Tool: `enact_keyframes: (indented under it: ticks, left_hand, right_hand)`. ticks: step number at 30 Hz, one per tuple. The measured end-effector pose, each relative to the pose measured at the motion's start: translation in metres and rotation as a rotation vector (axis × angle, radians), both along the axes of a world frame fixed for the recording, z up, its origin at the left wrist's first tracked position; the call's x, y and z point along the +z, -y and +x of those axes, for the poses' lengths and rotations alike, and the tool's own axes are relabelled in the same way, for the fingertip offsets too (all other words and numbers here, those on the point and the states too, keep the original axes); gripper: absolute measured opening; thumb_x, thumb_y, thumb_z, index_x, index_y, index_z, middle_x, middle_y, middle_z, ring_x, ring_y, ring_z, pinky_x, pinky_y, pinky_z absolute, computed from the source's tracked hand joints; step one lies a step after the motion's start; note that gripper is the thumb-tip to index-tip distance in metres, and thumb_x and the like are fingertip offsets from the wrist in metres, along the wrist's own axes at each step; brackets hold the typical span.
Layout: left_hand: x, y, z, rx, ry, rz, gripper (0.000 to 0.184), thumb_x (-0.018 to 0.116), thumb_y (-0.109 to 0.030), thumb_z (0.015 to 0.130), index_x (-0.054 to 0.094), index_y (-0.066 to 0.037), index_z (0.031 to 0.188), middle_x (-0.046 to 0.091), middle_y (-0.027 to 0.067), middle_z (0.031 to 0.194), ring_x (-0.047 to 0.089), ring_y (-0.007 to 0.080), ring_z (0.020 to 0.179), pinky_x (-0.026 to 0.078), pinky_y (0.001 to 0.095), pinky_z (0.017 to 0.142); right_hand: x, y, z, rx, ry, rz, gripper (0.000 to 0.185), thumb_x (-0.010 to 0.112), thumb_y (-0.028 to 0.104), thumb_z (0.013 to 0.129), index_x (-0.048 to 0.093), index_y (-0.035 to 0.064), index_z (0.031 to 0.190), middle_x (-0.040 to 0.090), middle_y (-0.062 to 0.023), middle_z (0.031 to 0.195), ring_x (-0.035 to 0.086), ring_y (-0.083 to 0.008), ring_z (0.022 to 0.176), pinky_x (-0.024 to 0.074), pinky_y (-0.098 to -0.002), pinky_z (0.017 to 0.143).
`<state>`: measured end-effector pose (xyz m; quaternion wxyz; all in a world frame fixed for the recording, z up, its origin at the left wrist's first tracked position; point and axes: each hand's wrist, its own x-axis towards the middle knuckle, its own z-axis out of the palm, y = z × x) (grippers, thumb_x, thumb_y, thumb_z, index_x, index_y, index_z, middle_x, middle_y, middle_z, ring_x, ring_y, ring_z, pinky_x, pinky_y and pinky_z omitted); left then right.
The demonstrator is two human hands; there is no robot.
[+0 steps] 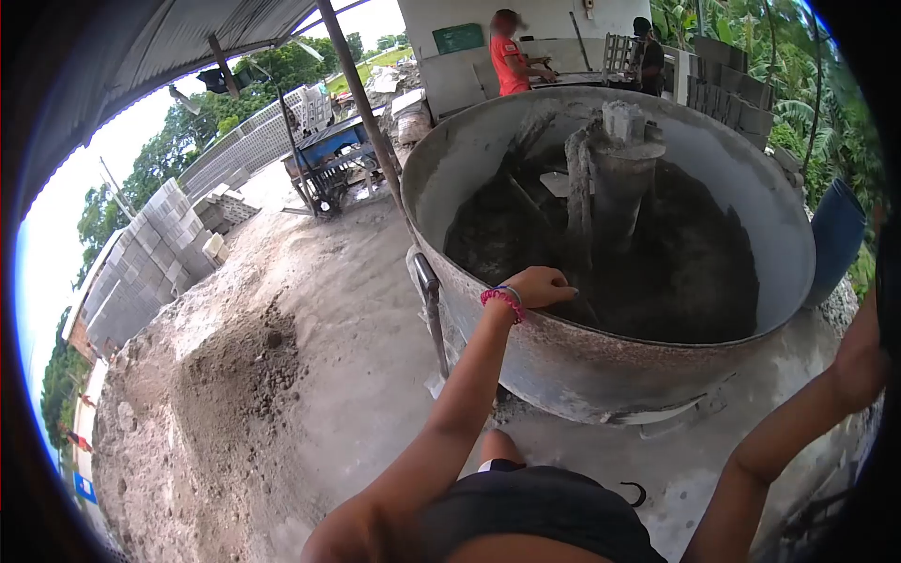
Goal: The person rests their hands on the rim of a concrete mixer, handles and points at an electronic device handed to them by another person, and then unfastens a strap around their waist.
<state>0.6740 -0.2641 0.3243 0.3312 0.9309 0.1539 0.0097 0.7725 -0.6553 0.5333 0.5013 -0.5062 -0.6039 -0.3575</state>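
Observation:
My left hand (pixel 539 287), with a pink beaded band and a bluish band at the wrist, is at the near rim of a large round mixing drum (pixel 601 375). Its fingers curl together; what they hold, if anything, I cannot make out. Dark grey wet-looking mix (pixel 685 272) covers the drum's floor. From its middle rises a cement-crusted central post (pixel 624 188), with a metal arm (pixel 579 188) beside it. My right forearm (pixel 798 413) reaches up along the right edge, and the hand itself is out of sight.
A lever with a dark grip (pixel 427 281) stands against the drum's left side. Sandy heaps (pixel 225 394) lie at left, near stacked blocks (pixel 150 253) and a blue machine (pixel 333 150). A blue barrel (pixel 835 235) leans at right. Two people, one in red (pixel 510 61), stand behind the drum.

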Motion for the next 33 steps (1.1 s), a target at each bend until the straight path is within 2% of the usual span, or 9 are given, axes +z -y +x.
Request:
enact_keyframes:
  ticks: [1,2,4,10,14,17,26,29,33]
  left_hand:
    - [-0.001,0.000,-0.001,0.013,0.033,-0.026,0.049,0.059,-0.045,0.083,0.063,-0.001,0.104,0.065,0.0119,0.089,0.061,0.0200,0.080,0.047,0.0315,0.075]
    - [0.001,0.001,-0.002,0.040,0.026,-0.062,0.049,0.059,-0.045,0.082,0.064,-0.001,0.102,0.066,0.0126,0.090,0.062,0.0206,0.080,0.048,0.0317,0.075]
    - [0.008,0.001,-0.004,0.101,0.015,-0.132,0.048,0.060,-0.043,0.080,0.065,0.000,0.099,0.066,0.0139,0.090,0.063,0.0218,0.080,0.048,0.0322,0.074]
    - [0.006,0.001,-0.003,0.086,0.008,-0.135,0.049,0.060,-0.045,0.081,0.064,0.001,0.099,0.065,0.0127,0.087,0.061,0.0188,0.074,0.049,0.0314,0.071]
    - [0.001,0.005,-0.003,0.035,-0.028,-0.079,0.049,0.059,-0.045,0.081,0.065,0.000,0.099,0.066,0.0138,0.093,0.063,0.0239,0.083,0.048,0.0334,0.077]
    - [-0.002,0.002,-0.001,0.007,0.005,0.015,0.049,0.059,-0.045,0.080,0.065,-0.001,0.100,0.066,0.0163,0.100,0.061,0.0302,0.095,0.046,0.0360,0.084]
    - [0.006,-0.003,0.004,0.052,-0.159,-0.188,0.049,0.058,-0.043,0.084,0.062,0.000,0.107,0.063,0.0077,0.089,0.060,0.0141,0.072,0.049,0.0281,0.070]
    - [-0.004,-0.005,0.003,0.046,-0.058,-0.186,0.053,0.059,-0.049,0.081,0.064,0.000,0.102,0.063,0.0083,0.083,0.058,0.0152,0.070,0.047,0.0271,0.064]
    - [0.000,0.000,-0.001,-0.006,0.029,-0.143,0.051,0.060,-0.047,0.081,0.064,0.000,0.100,0.065,0.0102,0.089,0.061,0.0172,0.076,0.048,0.0295,0.070]
  right_hand:
    - [-0.034,-0.017,0.025,-0.369,-0.091,-0.029,0.049,0.040,0.028,0.093,0.039,0.0028,0.135,0.036,-0.0103,0.141,0.036,-0.0265,0.130,0.0264,-0.0401,0.107]
    - [-0.051,-0.047,0.010,-0.285,-0.168,-0.148,0.043,0.049,0.025,0.090,0.046,0.0034,0.127,0.040,-0.0124,0.138,0.039,-0.0274,0.127,0.0282,-0.0392,0.105]
    - [-0.103,-0.060,0.040,-0.478,-0.222,-0.407,0.033,0.056,0.010,0.085,0.052,0.0041,0.117,0.041,-0.0137,0.135,0.039,-0.0305,0.126,0.0314,-0.0399,0.103]
    - [-0.200,-0.053,0.115,-0.592,-0.483,-0.555,0.020,0.059,0.011,0.082,0.058,0.0031,0.100,0.055,-0.0136,0.113,0.052,-0.0316,0.108,0.0411,-0.0404,0.091]
    - [-0.192,-0.063,0.108,-0.720,-0.724,-0.805,0.021,0.059,0.018,0.082,0.059,0.0034,0.097,0.059,-0.0103,0.105,0.057,-0.0297,0.099,0.0444,-0.0398,0.084]
    - [-0.198,-0.063,0.109,-0.758,-0.683,-0.791,0.022,0.060,0.025,0.081,0.060,0.0065,0.093,0.062,-0.0096,0.097,0.059,-0.0297,0.094,0.0458,-0.0398,0.079]
    - [-0.191,-0.066,0.100,-0.841,-0.686,-1.016,0.027,0.062,0.031,0.079,0.063,0.0089,0.093,0.065,-0.0117,0.089,0.062,-0.0306,0.085,0.0472,-0.0395,0.076]
    - [-0.194,-0.068,0.103,-0.865,-0.671,-1.033,0.027,0.061,0.032,0.079,0.064,0.0088,0.093,0.066,-0.0122,0.089,0.062,-0.0305,0.085,0.0474,-0.0400,0.076]
    - [-0.188,-0.068,0.098,-0.855,-0.703,-0.998,0.025,0.061,0.031,0.079,0.064,0.0097,0.092,0.066,-0.0103,0.088,0.062,-0.0291,0.085,0.0477,-0.0395,0.075]
